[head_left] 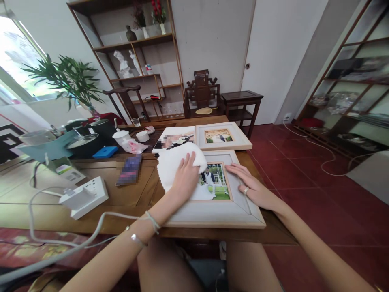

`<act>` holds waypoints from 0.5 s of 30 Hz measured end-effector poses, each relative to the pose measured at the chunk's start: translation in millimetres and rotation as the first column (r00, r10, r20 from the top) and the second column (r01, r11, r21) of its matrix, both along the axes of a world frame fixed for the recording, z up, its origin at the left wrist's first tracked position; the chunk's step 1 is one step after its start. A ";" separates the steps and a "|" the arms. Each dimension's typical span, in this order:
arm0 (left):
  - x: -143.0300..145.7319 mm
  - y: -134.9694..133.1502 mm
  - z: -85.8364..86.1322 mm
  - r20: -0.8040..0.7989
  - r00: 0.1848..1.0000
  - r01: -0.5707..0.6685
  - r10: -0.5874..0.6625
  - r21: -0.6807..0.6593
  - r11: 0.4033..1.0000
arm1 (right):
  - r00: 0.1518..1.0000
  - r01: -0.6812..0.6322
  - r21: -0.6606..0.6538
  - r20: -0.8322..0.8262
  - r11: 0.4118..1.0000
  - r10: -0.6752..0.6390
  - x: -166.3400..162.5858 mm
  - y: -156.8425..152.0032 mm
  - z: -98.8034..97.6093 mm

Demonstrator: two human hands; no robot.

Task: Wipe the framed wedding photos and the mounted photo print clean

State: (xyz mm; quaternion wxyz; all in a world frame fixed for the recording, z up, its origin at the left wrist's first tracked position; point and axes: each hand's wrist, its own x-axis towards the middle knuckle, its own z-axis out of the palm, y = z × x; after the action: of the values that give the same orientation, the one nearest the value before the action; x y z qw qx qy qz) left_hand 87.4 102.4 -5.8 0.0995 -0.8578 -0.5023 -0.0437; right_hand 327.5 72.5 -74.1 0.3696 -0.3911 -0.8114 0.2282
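Plush white cloth (168, 166) on a rectangular, pale-wood frame (212, 213), lower centre.
Your left hand (187, 176) lies flat on the scallop-edged cloth; your right hand (253, 190), fingers outstretched, rests on the frame's right border. Beyond sits a second frame (240, 138); the grooved brown wooden table (130, 202) extends left.

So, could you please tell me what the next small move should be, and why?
I would probably slide the cloth rightward with the left hand, since it lies under that hand while the photo is uncovered on its right; the right hand, resting on the right side of the near frame, could steady it.
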 end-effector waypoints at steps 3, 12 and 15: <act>4.0 17.6 -3.1 -0.015 0.996 0.085 -0.085 0.011 0.996 | 1.000 -0.002 -0.003 -0.001 1.000 0.002 -0.2 -0.3 0.9; 10.4 -32.6 22.8 -0.137 0.941 0.268 -0.308 -0.250 0.930 | 1.000 0.001 -0.015 -0.004 1.000 -0.001 -0.5 -0.6 2.2; 1.4 -74.8 34.8 -0.149 0.893 0.352 -0.425 -0.356 0.866 | 1.000 0.013 -0.028 0.003 1.000 -0.013 -0.9 -1.5 3.2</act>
State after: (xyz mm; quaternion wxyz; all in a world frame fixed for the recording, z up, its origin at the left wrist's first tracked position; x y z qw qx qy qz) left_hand 88.8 27.5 28.9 0.0041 -0.9457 -0.3041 0.1151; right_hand 326.6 71.0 -70.9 0.3645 -0.4018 -0.8060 0.2367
